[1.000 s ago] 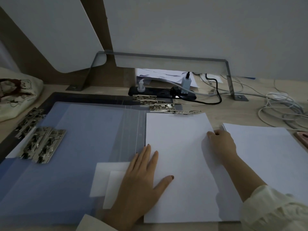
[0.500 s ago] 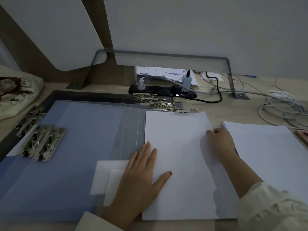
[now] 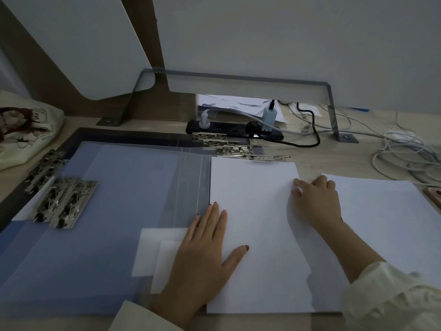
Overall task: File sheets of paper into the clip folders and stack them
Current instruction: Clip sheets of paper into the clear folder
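Desk (image 3: 334, 163) | left hand (image 3: 202, 254) flat, fingers (image 3: 214, 216) straight, pressed paper sheet (image 3: 257, 199) on blue clip folder (image 3: 119, 187) | right hand (image 3: 317, 201) fingers curled at sheet's edge, grip unclear

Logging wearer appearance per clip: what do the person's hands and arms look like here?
The left hand and right hand are bare: no gloves or rings visible. The left hand's nails carry dark reddish polish; the right's cannot be seen clearly. Both arms wear loose cream long sleeves: the right sleeve is crinkled, the left sleeve shows only a corner.
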A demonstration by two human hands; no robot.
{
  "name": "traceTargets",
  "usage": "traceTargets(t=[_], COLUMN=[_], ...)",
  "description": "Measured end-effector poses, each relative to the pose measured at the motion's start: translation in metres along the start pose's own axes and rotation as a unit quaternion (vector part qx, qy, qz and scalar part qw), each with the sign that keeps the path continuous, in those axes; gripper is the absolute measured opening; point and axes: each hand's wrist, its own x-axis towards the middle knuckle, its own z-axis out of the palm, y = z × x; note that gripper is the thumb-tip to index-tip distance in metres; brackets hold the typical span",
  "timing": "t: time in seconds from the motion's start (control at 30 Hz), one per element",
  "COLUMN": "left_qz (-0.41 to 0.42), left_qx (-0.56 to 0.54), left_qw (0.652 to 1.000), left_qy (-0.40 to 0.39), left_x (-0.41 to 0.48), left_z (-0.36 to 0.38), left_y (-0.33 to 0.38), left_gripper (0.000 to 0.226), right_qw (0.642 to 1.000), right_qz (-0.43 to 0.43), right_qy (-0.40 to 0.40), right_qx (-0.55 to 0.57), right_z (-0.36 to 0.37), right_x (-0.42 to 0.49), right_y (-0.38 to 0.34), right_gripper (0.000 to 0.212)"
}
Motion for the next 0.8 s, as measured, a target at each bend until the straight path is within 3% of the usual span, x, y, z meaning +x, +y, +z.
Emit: traceTargets(t=[0.07, 0.1, 0.13, 0.2, 0.23, 0.3, 0.37, 0.43, 0.5, 0.57, 0.67, 0.8], left_qz=[-0.001, 0.0, 0.001, 0.005, 0.006, 0.004, 0.0, -0.004, -0.001, -0.001, -0.006, -0.016], left_qx=[0.001, 0.0, -0.001, -0.004, -0.003, -0.005, -0.012, -0.011, -0.01, -0.01, -0.004, 0.0], left_qw=[1.0, 1.0, 1.0, 1.0, 1.0, 1.0, 1.0, 1.0, 1.0, 1.0, 1.0, 1.0], left_qy=[-0.002, -0.001, 0.0, 0.003, 0.006, 0.011, 0.009, 0.002, 0.0, -0.003, -0.016, -0.024], left_x=[0.0, 0.0, 0.0, -0.001, -0.001, -0.001, 0.0, 0.001, 0.001, 0.001, 0.001, 0.002], left_z=[0.0, 0.0, 0.0, 0.0, 0.001, 0.002, 0.003, 0.003, 0.004, 0.005, 0.004, 0.001], left_y=[0.0, 0.001, 0.001, 0.001, 0.001, 0.001, 0.001, 0.001, 0.001, 0.001, 0.001, 0.002], left_gripper=[0.076, 0.076, 0.076, 0.075, 0.075, 0.075, 0.074, 0.074, 0.074, 0.074, 0.073, 0.073], right_qw=[0.995, 0.981, 0.936, 0.747, 0.684, 0.641, 0.636, 0.639, 0.658, 0.706, 0.8, 0.89], right_qz=[0.011, 0.038, 0.096, 0.208, 0.224, 0.229, 0.223, 0.201, 0.184, 0.152, 0.076, -0.055], right_qy=[-0.08, -0.117, -0.139, -0.146, -0.137, -0.147, -0.161, -0.171, -0.162, -0.134, -0.113, -0.097], right_qx=[0.051, 0.152, 0.309, 0.614, 0.681, 0.718, 0.721, 0.723, 0.711, 0.678, 0.584, 0.442], right_z=[-0.008, -0.014, -0.022, -0.034, -0.035, -0.033, -0.034, -0.034, -0.034, -0.032, -0.034, -0.025], right_x=[0.012, 0.02, 0.026, 0.036, 0.042, 0.051, 0.053, 0.057, 0.058, 0.058, 0.046, 0.042], right_y=[0.0, -0.002, -0.005, -0.01, -0.01, -0.012, -0.02, -0.027, -0.033, -0.041, -0.062, -0.084], right_gripper=[0.033, 0.03, 0.024, 0.011, 0.009, 0.018, 0.033, 0.011, 0.01, 0.011, 0.033, 0.033])
